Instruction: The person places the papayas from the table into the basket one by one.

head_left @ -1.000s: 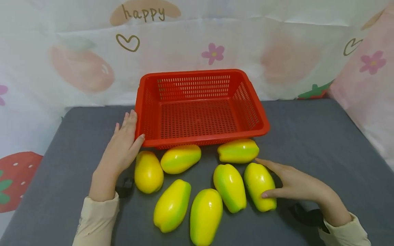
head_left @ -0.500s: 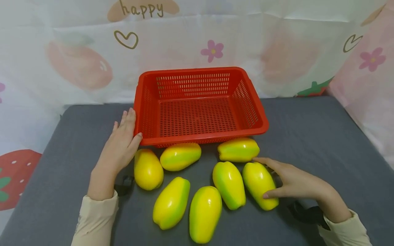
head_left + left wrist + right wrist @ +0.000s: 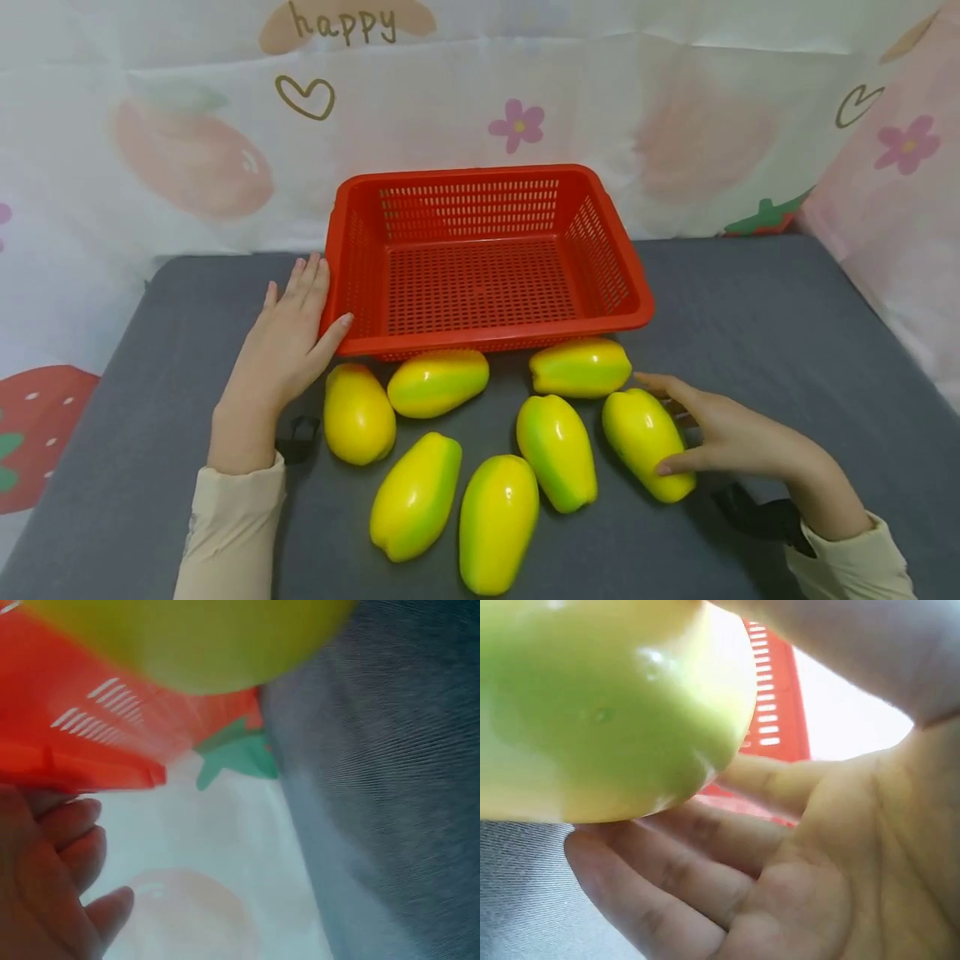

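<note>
My left hand (image 3: 281, 342) lies with straight fingers along the left side of the red plastic basket (image 3: 491, 340), its thumb at the front left corner of the rim. In the left wrist view, the fingertips (image 3: 79, 821) are right by the basket wall. My right hand (image 3: 723, 433) grips a yellow-green papaya (image 3: 641, 442) from the right, thumb over its near end and fingers around the far side. Seen from the right wrist, the fingers (image 3: 682, 862) curl under that papaya's rounded surface. The basket holds nothing.
Several more papayas lie before the basket: two against its front, papaya (image 3: 438, 383) and papaya (image 3: 581, 367), one papaya (image 3: 358, 414) by the left wrist, others nearer the front, including papaya (image 3: 555, 452). A grey cloth (image 3: 795, 333) covers the table; a printed curtain (image 3: 450, 100) hangs behind.
The right hand's papaya has shifted right, away from its neighbour, and turned slightly. My left hand has slid a little farther along the basket's side.
</note>
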A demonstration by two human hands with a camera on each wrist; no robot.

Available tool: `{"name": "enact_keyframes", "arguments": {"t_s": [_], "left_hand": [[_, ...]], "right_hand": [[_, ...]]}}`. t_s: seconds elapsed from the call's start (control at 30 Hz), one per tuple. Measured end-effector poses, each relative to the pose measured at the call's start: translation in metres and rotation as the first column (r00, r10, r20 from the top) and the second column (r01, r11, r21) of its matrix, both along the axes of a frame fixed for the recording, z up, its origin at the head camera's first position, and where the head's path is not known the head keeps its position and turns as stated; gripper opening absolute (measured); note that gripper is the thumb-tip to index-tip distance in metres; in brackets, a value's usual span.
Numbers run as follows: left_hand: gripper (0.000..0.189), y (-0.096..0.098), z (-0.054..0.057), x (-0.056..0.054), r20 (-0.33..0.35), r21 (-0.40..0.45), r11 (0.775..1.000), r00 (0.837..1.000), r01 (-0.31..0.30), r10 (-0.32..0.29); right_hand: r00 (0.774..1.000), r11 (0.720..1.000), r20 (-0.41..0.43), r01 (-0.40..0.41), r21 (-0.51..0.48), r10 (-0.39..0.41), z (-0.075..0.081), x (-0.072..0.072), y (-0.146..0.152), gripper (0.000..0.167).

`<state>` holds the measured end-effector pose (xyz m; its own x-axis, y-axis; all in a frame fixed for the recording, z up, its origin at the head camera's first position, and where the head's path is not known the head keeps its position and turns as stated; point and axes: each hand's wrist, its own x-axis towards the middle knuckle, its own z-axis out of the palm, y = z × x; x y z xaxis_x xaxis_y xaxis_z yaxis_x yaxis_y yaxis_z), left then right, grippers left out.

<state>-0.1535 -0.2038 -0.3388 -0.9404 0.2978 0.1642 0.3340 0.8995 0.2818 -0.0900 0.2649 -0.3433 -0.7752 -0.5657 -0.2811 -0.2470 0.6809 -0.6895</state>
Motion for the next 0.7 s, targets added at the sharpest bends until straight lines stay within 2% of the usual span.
{"name": "enact_keyframes", "arguments": {"t_s": [0.13, 0.33, 0.57, 0.7], "left_hand": [[0.07, -0.001, -0.006, -0.001, -0.008, 0.022, 1.0, 1.0, 0.011, -0.011], [0.067, -0.001, -0.01, 0.001, -0.038, 0.07, 0.997, 0.999, 0.027, -0.025], [0.062, 0.003, -0.006, 0.003, -0.024, 0.054, 0.999, 1.0, 0.002, -0.001], [0.06, 0.003, -0.007, 0.004, -0.025, 0.052, 0.999, 1.0, -0.003, 0.004]], "right_hand": [[0.998, 0.999, 0.041, 0.048, -0.003, -0.048, 0.001, -0.001, 0.002, 0.089], [0.997, 0.997, 0.026, 0.071, -0.018, -0.071, 0.006, -0.002, 0.008, 0.078], [0.999, 0.998, -0.049, 0.006, -0.065, -0.009, 0.009, -0.001, 0.014, 0.066], [0.994, 0.999, -0.102, -0.027, -0.035, 0.023, 0.007, 0.001, 0.01, 0.064]]}}
